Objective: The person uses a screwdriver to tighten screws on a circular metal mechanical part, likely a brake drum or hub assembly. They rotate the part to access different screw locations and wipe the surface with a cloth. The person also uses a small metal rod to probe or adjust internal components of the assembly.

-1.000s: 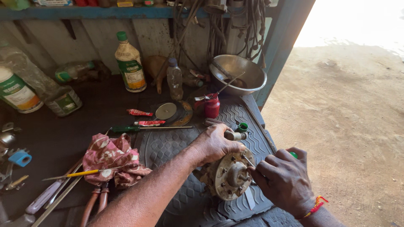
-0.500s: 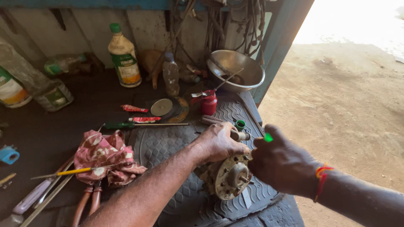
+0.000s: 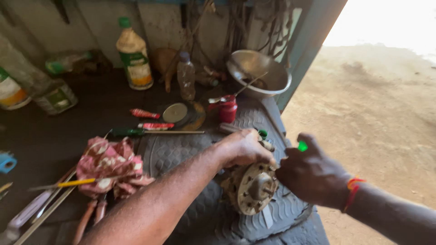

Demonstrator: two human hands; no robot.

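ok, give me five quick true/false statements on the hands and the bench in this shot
1. The left hand rests on top of the metal hub. True.
2. The right hand holds a tool with a green tip. True.
3. The hub sits on a wooden board. False: it sits on a black rubber mat.
4. The metal bowl lies upside down. False: it stands open side up at the bench's back corner.
5. A patterned pink rag lies left of the mat. True.
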